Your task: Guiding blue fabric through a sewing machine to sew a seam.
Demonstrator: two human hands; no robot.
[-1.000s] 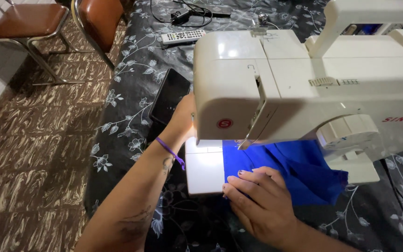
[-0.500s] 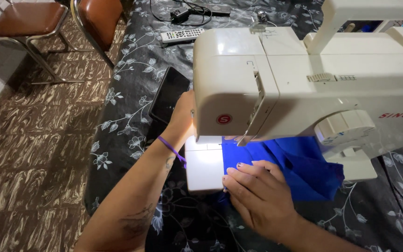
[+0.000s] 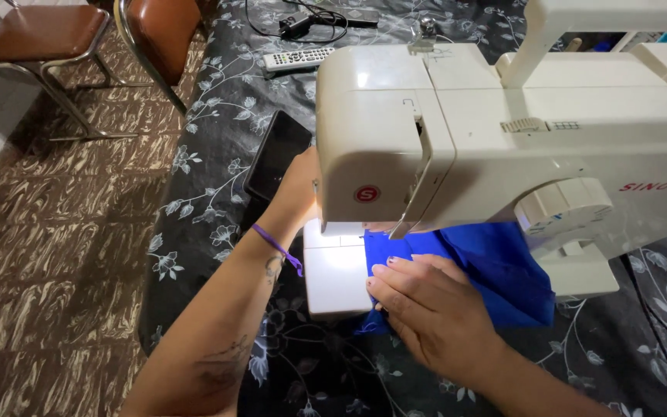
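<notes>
Pressing flat, the right hand (image 3: 434,309) was laid with fingers released on blue fabric (image 3: 496,266) beneath the sewing machine (image 3: 503,147); left hand (image 3: 299,189) was tucked behind it, grip hidden.

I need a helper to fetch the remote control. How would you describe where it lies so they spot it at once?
Start at the cream sewing machine on the dark floral cloth. Beyond its left end lies the remote, near a black cable tangle. It is slim and light grey with rows of buttons, unlike the black phone nearer.
</notes>
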